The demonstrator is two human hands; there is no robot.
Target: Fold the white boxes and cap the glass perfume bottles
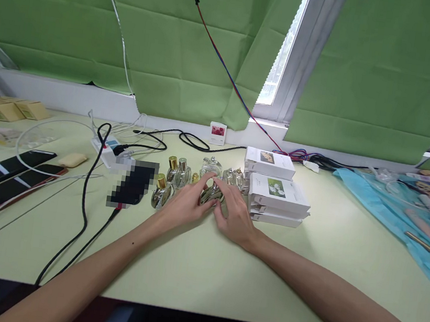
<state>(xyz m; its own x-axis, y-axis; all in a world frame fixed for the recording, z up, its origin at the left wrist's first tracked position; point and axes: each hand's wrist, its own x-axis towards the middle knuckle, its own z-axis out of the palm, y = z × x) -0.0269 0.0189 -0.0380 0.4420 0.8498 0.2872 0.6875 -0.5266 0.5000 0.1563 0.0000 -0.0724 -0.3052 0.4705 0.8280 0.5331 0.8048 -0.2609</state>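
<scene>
My left hand [186, 199] and my right hand [236, 217] meet at the middle of the table, fingers curled round a glass perfume bottle [210, 195] from both sides. Parts of that bottle are hidden by the fingers. Left of my hands stand perfume bottles with gold caps [161, 181] and a clear oval one [182, 173]. Just behind my fingertips are more glass bottles [211, 166], [234, 177]. Beside my right hand lie stacked white boxes with a flower picture [280, 193].
Another white box stack [269, 163] lies farther back, and a small white box [217, 133] stands by the wall. Phones [132, 184], [11, 168], a power strip [105, 147] and a black cable [83, 202] spread leftward. A blue sheet [383, 209] with clutter covers the right.
</scene>
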